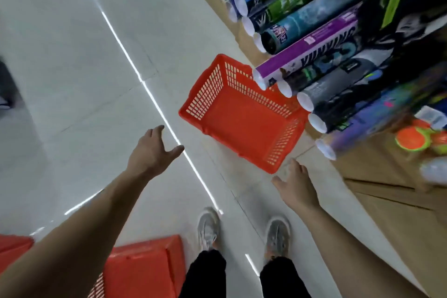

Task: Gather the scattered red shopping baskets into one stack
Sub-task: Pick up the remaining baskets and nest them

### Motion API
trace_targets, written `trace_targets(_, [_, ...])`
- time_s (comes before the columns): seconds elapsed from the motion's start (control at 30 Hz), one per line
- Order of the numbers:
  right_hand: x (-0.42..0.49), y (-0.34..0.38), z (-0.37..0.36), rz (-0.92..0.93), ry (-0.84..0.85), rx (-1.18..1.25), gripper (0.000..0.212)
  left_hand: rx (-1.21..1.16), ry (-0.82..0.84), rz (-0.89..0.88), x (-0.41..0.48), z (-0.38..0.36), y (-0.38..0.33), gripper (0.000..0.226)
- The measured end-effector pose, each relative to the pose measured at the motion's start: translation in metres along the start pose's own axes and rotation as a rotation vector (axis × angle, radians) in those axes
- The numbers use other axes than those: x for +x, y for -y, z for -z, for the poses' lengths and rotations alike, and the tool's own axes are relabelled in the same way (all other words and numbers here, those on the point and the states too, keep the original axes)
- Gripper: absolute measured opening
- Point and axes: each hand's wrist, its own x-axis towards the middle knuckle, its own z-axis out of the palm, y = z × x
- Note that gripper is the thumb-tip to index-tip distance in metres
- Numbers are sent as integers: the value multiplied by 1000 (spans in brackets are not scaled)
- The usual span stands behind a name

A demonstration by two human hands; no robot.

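A: Grip status?

B: Both empty. Left hand (151, 150) is spread, thumb out, palm down, hanging over bare floor (72, 80). Right hand (296, 185) is also spread, fingers pointing at the near corner of the red basket (242, 116), close to it. Contact? Looks like a sliver of gap, but blur there makes it hard to call.

A: Basket position?

B: On the floor, upright, open side up, empty. Sits ahead and slightly right of the person's shoes (208, 227). Its far right corner tucks under the ends of the boxed tubes (307, 55) sticking out from the shelf (377, 201) on the right.

A: Other baskets?

B: Second red basket (145, 266) near left, beside the left foot, partly hidden by the left forearm. A red edge (14, 247) shows at the far left frame border, probably a third; too cropped to say.

A: Step?

B: My read: reach phase on the far basket, not yet picked up.

A: Next move needs?

B: Hands on opposite rims, left one has to travel right to get there. Then draw it toward the person to clear the tube ends before lifting, or it may snag them. After that, align and nest it with the near left basket.
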Motion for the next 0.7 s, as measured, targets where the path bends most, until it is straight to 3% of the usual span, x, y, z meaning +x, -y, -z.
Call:
trace_targets(0.23, [144,-46,-95,3,-311,62,90,60,-147,-123,166,-122,17,98])
trace_targets(0.37, [164,-57,-123,-13,-416,147,90,-64,-183,-59,224,-153,18,98])
trace_targets(0.5, [150,-71,-138,75,-380,88,91,-206,-139,-28,224,-167,40,83])
trace_targets(0.7, [125,-70,-137,130,-212,99,100,-182,-22,192,156,-200,140,89])
